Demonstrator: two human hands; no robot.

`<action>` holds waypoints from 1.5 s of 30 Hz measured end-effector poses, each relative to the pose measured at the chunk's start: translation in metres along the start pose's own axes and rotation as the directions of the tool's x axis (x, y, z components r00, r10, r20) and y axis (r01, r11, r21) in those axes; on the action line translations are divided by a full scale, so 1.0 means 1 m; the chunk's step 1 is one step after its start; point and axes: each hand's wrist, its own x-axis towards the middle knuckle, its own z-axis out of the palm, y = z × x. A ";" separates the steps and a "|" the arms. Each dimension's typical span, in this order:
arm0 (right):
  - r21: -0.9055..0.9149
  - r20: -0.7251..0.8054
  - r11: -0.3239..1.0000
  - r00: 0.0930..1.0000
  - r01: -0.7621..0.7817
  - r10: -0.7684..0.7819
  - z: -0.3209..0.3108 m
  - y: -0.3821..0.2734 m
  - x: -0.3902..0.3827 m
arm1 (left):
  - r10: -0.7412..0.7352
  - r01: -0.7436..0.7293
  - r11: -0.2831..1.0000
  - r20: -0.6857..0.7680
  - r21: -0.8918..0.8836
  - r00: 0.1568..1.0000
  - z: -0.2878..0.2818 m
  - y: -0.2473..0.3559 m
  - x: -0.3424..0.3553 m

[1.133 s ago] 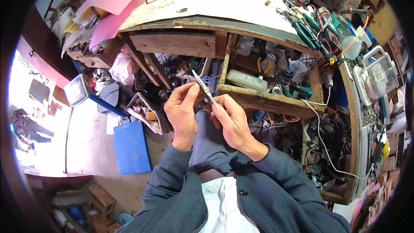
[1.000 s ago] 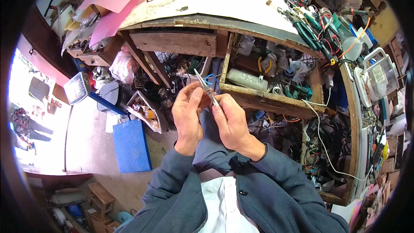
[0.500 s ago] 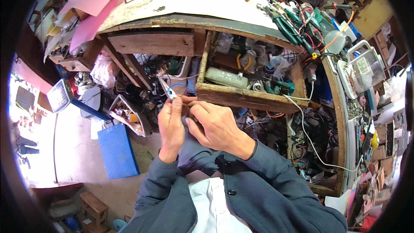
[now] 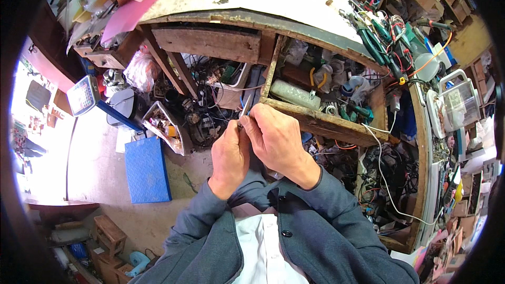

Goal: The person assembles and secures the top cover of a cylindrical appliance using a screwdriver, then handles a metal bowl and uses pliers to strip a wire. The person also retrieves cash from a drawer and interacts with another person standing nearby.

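Observation:
Both fists meet in front of my lap, just left of the open wooden drawer (image 4: pixel 329 124). From between them a thin, grey, pointed metal tool (image 4: pixel 246 106) sticks up; its lower part is covered by my fingers. My left hand (image 4: pixel 230 156) is closed, thumb up, around the base of this tool. Pressed against it, my right hand (image 4: pixel 281 139) is also closed, with thumb and forefinger pinched at the same spot. What the right fingers pinch is hidden. The blue wire with the white end is out of sight.
The drawer holds a pale green oblong container (image 4: pixel 294 95) and small parts. Above is the workbench top (image 4: pixel 252 0), with pliers (image 4: pixel 371 44) at its right. A white cable (image 4: pixel 381 171) hangs off the drawer. Left stand a blue platform scale (image 4: pixel 147 171) and a white bin (image 4: pixel 181 139).
My hands have come closer together, and the right one has risen over the left. The blue wire and white end that showed above my left fingers have gone from sight. The view has shifted slightly.

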 end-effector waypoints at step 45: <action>0.785 0.616 0.074 0.788 -0.615 0.006 0.000 -0.021 -0.009 | -0.273 0.615 0.006 0.591 -0.788 0.759 -0.076 0.055 -0.039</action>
